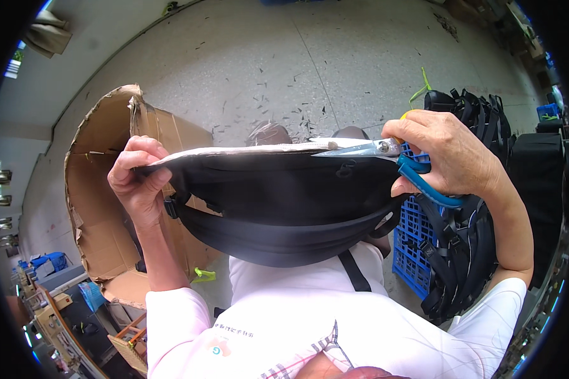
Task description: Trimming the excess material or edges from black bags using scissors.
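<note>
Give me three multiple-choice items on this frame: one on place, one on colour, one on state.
1. Where is the open cardboard box?
A. to the person's left
B. to the person's right
C. on the person's lap

2. What colour are the handles of the scissors?
A. red
B. blue
C. green

3. What is the left hand doing?
A. hanging empty
B. gripping the edge of the black bag
C. resting on the blue crate

Answers: 1 A, the box stands left of the bag. 2 B, blue loops show in the right hand. 3 B, its fingers pinch the bag's left end.
</note>
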`<state>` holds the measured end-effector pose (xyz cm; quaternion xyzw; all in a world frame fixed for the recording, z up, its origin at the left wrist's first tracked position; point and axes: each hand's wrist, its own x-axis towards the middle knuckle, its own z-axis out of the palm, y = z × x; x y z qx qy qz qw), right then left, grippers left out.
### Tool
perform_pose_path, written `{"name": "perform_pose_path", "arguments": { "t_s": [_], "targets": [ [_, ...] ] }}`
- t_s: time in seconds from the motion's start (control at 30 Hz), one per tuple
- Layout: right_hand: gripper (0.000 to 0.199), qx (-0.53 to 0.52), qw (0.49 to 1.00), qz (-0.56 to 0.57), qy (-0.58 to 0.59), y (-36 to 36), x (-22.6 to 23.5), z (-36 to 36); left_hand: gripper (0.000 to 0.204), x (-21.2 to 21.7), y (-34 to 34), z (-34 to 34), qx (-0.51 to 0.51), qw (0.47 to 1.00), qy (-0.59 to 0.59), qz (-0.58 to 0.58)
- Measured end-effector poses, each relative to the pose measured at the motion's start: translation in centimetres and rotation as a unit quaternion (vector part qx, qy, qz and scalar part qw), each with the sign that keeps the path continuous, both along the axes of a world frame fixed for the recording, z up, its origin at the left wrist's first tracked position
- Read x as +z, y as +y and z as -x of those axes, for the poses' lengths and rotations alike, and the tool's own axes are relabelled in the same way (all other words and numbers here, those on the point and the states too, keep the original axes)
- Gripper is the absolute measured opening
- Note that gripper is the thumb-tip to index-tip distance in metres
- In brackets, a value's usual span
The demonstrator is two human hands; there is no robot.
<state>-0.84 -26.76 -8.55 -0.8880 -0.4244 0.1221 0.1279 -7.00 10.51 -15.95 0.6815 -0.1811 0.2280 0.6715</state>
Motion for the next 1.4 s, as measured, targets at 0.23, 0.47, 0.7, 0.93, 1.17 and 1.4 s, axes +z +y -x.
{"name": "perform_pose_path", "arguments": {
  "t_s": [0.23, 0.47, 0.7, 0.93, 1.17, 1.4],
  "targets": [
    [0.052, 0.045, 0.999, -0.015, -0.011, 0.9, -0.4, 0.1, 0.023, -0.4, 0.2, 1.2, 0.024, 1.0, -0.005, -0.004],
    [0.045, 0.045, 0.999, 0.012, -0.014, 1.2, -0.2, 0.5, 0.023, -1.5, 0.6, 1.4, 0.0, 1.0, -0.016, 0.013],
    [0.057, 0.019, 0.998, 0.041, -0.052, 1.5, 0.3, -0.3, 0.024, -2.0, 0.7, 2.0, -0.011, 1.0, -0.025, 0.01],
    [0.066, 0.035, 0.998, 0.045, 0.012, 2.6, 0.2, -1.2, 0.024, -1.8, 0.8, 2.6, -0.01, 1.0, -0.024, 0.007],
    [0.067, 0.052, 0.998, 0.037, -0.003, 3.8, -0.7, -1.6, 0.024, -2.2, 0.7, 2.9, -0.005, 1.0, -0.019, 0.0],
    [0.053, 0.115, 0.992, -0.01, -0.042, 4.3, -1.2, -2.3, 0.023, -2.6, 0.7, 3.0, -0.004, 0.999, -0.019, 0.027]
  ]
}}
